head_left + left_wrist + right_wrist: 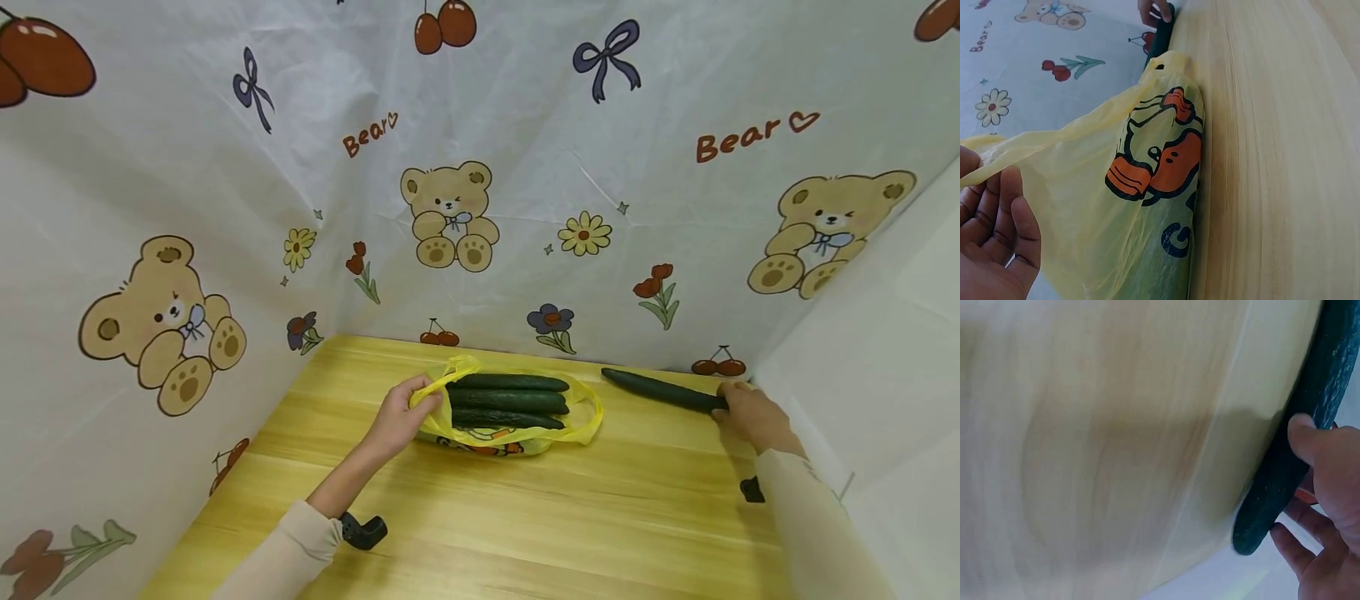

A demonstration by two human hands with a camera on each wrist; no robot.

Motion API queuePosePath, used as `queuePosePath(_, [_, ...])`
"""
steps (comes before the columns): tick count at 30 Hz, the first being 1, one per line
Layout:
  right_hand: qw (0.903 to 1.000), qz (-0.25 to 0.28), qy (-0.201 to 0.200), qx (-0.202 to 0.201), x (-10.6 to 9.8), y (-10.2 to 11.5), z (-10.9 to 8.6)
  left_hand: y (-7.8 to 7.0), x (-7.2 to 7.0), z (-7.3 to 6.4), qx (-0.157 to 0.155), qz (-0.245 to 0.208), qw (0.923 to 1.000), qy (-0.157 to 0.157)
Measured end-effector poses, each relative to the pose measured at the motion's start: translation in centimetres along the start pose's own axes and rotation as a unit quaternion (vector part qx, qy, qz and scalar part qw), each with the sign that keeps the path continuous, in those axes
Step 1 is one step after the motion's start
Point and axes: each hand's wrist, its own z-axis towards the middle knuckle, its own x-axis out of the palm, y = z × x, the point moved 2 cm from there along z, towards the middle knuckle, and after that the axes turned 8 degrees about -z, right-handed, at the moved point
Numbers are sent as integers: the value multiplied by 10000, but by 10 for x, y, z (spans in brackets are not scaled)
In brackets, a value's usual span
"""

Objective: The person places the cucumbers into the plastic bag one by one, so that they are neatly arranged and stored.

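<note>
My left hand (396, 418) pinches the edge of a thin yellow plastic bag (465, 435), which lies on its side with its mouth spread toward the right. Inside the bag, several dark green cucumbers (510, 402) lie side by side. In the left wrist view the bag's film (1079, 187) is drawn up toward the fingers, and an orange and black cartoon print shows on it. Right of the bag, my right hand (756, 417) grips one more cucumber (656, 390) near its right end. Thumb and fingers sit on opposite sides of that cucumber (1272, 481) in the right wrist view.
The yellow wood-grain table (570, 525) meets a white cloth wall (517, 292) with bear prints along its back edge. More white cloth (885, 392) closes off the right side, near my right arm. A black strap piece (363, 532) is by the left wrist.
</note>
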Motion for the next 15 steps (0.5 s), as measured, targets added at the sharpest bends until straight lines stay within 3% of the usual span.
queuePosePath(9, [9991, 344, 248, 12, 3, -2, -5, -1, 1, -1, -25, -72, 10000, -14])
queuePosePath(15, [9991, 357, -123, -198, 1, -5, -14, 0, -2, -3, -9, 26, 10000, -39])
